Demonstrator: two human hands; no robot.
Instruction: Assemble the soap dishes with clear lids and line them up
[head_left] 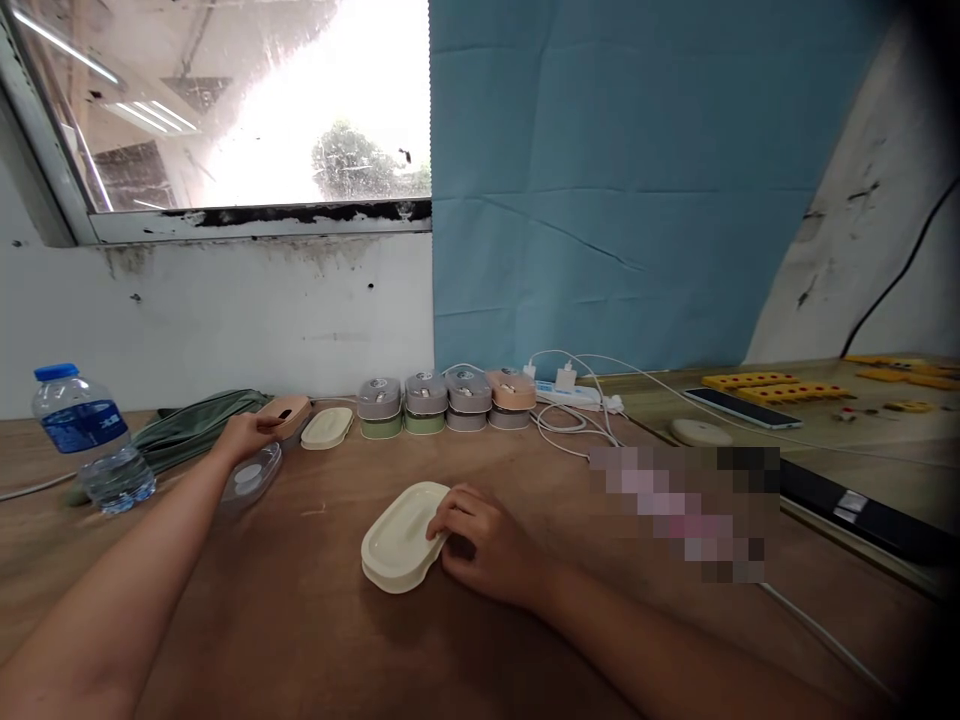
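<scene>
My right hand [487,545] grips the right end of a cream oval lid-like piece [401,530], thumb and fingers closed on its edge, over the middle of the table. Further off on the left, my left hand [247,438] has its fingers closed on a peach rounded piece with a dark oval slot [289,412]. A clear plastic box [259,478] sits just below that hand, a white round part inside it. Beside the peach piece lies another cream oval piece [328,428].
Along the wall stand several small stacked boxes in grey, green and peach [448,402]. A water bottle [94,445] and green cloth bag [202,425] are at left. Behind and right are a power strip [577,395], white cables, a phone [742,408] and a blurred patch.
</scene>
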